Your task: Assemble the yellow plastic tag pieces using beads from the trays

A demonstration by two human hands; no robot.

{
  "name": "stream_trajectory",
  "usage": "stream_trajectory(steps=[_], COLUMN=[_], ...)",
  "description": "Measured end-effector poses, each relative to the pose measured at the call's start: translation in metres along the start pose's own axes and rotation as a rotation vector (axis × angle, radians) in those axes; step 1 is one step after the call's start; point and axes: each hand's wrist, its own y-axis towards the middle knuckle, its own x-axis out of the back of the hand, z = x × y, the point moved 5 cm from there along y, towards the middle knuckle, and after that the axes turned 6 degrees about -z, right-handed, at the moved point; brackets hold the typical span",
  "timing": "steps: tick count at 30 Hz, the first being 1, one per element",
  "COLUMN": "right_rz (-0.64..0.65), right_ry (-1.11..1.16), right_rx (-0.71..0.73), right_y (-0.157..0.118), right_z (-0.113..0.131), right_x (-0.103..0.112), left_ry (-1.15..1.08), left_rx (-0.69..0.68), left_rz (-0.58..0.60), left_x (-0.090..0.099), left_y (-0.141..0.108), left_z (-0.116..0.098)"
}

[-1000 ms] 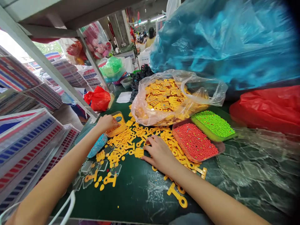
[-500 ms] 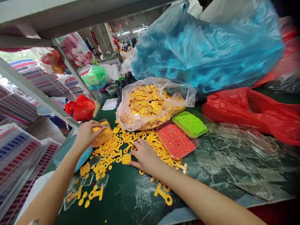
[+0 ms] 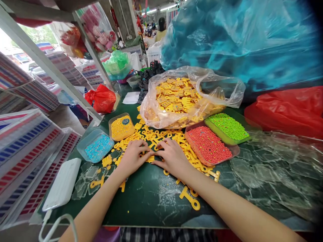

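Observation:
My left hand (image 3: 135,156) and my right hand (image 3: 173,157) meet at the table's middle, fingertips almost touching. Between them lies a yellow plastic piece (image 3: 150,159) with a comb-like end, held at its edge by my right fingers. My left thumb and forefinger are pinched together over it; whatever they hold is too small to make out. Loose yellow pieces (image 3: 145,134) spread behind and around both hands. Beyond my left hand stand a tray of yellow beads (image 3: 122,127) and a tray of blue beads (image 3: 98,148). A tray of red beads (image 3: 209,144) is right of my right hand.
A tray of green beads (image 3: 228,127) adjoins the red one. Behind is a clear bag of yellow pieces (image 3: 176,97). Transparent flat pieces (image 3: 267,164) cover the right side. A white power bank (image 3: 63,183) with a cable lies at the left edge, beside a metal post (image 3: 93,67).
My left hand has left the yellow bead tray and moved right, down to the yellow piece by my right hand. The view has shifted, bringing the power bank into sight.

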Motion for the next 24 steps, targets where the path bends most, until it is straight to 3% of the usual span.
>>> stream_trajectory(steps=[14,20,24], right_rz=[0.007,0.037,0.030], right_ry=[0.020,0.008,0.006], right_rx=[-0.010,0.004,0.002], right_y=[-0.002,-0.001,-0.001], right_z=[-0.003,-0.002,-0.002], right_x=[-0.004,-0.003,-0.003], left_ry=[-0.055,-0.131,-0.081], left_rx=[-0.011,0.061,0.041], left_rz=[0.069,-0.006,0.047], left_x=[-0.003,0.010,0.013], left_y=[-0.001,0.001,0.001], left_z=[0.002,0.009,0.011])
